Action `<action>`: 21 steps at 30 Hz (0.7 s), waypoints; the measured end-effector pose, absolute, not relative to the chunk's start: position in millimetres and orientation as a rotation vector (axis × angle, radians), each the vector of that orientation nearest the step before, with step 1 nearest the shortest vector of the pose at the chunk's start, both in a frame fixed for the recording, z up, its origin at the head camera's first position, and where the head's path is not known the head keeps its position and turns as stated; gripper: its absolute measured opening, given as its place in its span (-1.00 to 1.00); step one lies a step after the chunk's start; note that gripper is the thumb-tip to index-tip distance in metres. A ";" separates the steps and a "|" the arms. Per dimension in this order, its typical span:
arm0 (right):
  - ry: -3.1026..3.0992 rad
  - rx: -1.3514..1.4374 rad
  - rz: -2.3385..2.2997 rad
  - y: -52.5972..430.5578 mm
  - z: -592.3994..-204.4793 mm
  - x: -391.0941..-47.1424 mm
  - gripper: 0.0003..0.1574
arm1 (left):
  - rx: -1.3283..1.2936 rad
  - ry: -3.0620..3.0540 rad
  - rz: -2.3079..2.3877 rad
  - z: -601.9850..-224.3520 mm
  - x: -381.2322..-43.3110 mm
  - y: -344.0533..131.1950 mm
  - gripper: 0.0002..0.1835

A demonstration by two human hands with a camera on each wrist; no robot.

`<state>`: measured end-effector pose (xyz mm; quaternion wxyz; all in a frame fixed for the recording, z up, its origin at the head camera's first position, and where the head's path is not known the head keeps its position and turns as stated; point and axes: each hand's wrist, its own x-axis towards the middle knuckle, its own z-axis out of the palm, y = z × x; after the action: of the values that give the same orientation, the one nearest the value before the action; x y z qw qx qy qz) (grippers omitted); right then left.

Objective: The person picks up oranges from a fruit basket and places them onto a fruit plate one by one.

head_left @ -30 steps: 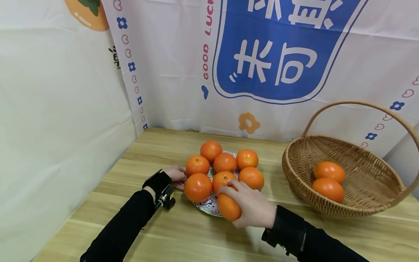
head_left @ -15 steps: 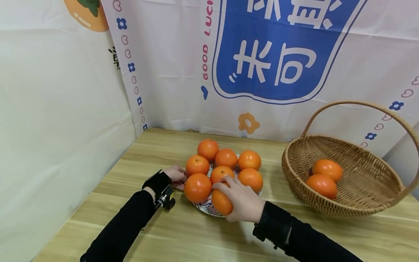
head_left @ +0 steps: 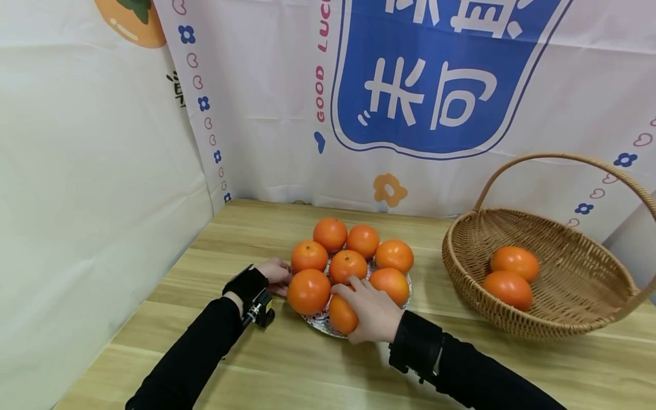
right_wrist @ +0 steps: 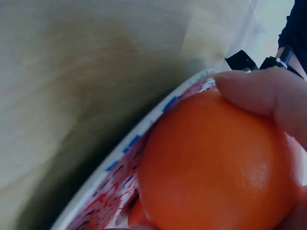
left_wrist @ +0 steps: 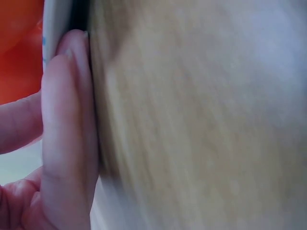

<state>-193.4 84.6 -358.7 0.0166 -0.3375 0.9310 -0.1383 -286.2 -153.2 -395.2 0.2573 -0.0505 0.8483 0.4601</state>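
Note:
A patterned plate (head_left: 324,326) full of oranges stands on the table. With curled fingers, my right hand (head_left: 376,313) holds an orange (head_left: 342,315) at the plate's near side. In the right wrist view this orange (right_wrist: 216,163) sits inside the rim of the plate (right_wrist: 108,184), the thumb over it. Several other oranges, such as a middle one (head_left: 348,266) and a front left one (head_left: 309,291), crowd the plate. My left hand (head_left: 277,276) grips the plate's left edge. Its fingers (left_wrist: 67,129) lie along the outside of the rim in the left wrist view.
To the right stands a wicker basket (head_left: 461,285) with a tall handle (head_left: 564,156) and two oranges (head_left: 514,263) inside. Behind the wooden table (head_left: 287,370) hangs a printed cloth (head_left: 277,142). A pale sheet (head_left: 102,188) covers the left side.
My right hand has moved left with its orange, farther onto the plate's near side. The middle oranges have shifted back and the right ones have moved slightly. My left hand stays put.

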 end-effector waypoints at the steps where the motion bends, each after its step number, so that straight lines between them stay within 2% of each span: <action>1: 2.897 -1.047 -0.424 84.0 -358.1 -193.8 -0.05 | -0.124 2.307 1.245 -392.2 -284.2 -152.6 -0.69; 5: 2.902 -1.024 -0.399 81.4 -355.0 -194.3 -0.08 | -0.114 2.315 1.240 -382.1 -276.2 -149.6 -0.70; 9: 2.899 -1.011 -0.371 78.7 -353.0 -194.4 -0.08 | -0.036 2.314 1.263 -400.7 -286.9 -155.7 -0.72; 13: 2.900 -1.016 -0.337 76.4 -352.9 -194.6 -0.08 | 0.094 2.219 1.364 -501.0 -360.0 -193.1 -0.75; 16: 2.906 -1.028 -0.304 74.8 -353.0 -194.8 -0.09 | 0.053 2.172 1.383 -566.4 -410.7 -215.6 -0.71; 17: 2.910 -1.036 -0.294 74.3 -352.9 -194.8 -0.09 | 0.054 2.181 1.373 -565.5 -410.6 -215.3 -0.69; 21: 2.915 -1.051 -0.260 72.5 -352.6 -195.2 -0.09 | 0.011 2.299 1.260 -483.5 -350.5 -185.9 -0.63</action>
<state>-195.2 72.5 -352.6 0.0159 -0.3381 0.9373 -0.0835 -350.5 -185.9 -483.5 0.2571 0.0041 0.8474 0.4645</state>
